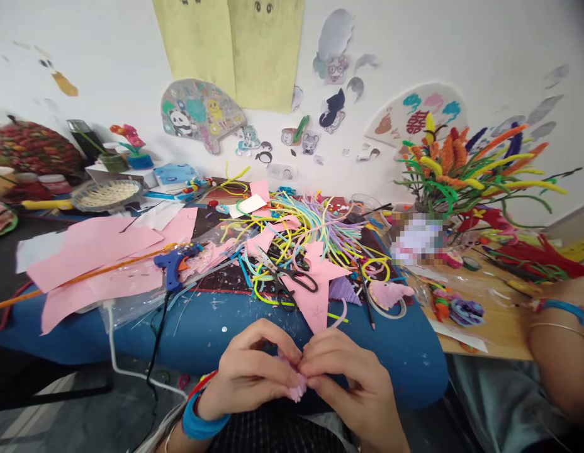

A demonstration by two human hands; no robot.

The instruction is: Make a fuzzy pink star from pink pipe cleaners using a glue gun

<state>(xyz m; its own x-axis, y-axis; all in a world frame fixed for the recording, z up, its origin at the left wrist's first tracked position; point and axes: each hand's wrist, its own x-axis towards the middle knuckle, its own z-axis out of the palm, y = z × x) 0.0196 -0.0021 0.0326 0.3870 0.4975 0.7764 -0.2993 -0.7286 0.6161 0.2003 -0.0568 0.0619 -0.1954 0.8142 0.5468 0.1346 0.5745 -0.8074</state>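
Close to my body, below the table's front edge, my left hand (pixel 258 365) pinches a small lilac fuzzy piece (pixel 299 387), which looks like bent pipe cleaner. My right hand (pixel 346 374) meets it from the other side, thumb and fingertips pressed together on the same piece. Fingers cover most of it, so its full shape is hidden. Just beyond my hands lie a pink paper cutout (pixel 315 308) with a drawn star and a pair of black-handled scissors (pixel 292 277). A dark pencil (pixel 367 299) and a lilac fuzzy shape (pixel 389 294) rest to the right.
A blue glue gun (pixel 172 267) with a trailing cord lies left, beside pink paper sheets (pixel 98 251). Loose pipe cleaners (pixel 315 220) pile up mid-table. Colourful fuzzy stems (pixel 457 163) stand at back right. Another person's arm (pixel 559 340) reaches in at the right.
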